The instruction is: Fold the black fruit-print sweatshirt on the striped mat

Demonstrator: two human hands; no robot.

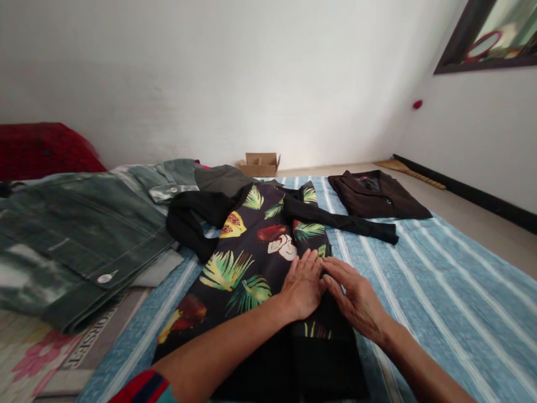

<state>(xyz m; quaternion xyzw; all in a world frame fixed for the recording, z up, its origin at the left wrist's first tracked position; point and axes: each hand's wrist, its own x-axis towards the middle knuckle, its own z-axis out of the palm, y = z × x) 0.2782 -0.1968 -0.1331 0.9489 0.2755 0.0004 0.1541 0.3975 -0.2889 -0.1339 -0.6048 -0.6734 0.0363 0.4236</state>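
Note:
A black garment printed with green palm leaves and fruit (pixel 247 252) lies spread on a blue and white striped sheet (pixel 440 291). My left hand (pixel 302 284) rests flat on its right part, fingers stretched out and together. My right hand (pixel 356 298) lies flat beside it on the garment's right edge, fingers extended toward the left hand, fingertips touching or nearly so. Neither hand holds anything. A long black sleeve (pixel 339 221) stretches out to the right above the hands.
A green denim jacket (pixel 79 235) lies piled on the left. A folded dark brown garment (pixel 375 196) sits at the far right of the sheet. A small cardboard box (pixel 259 164) stands by the wall. A red pillow (pixel 42 148) is at far left.

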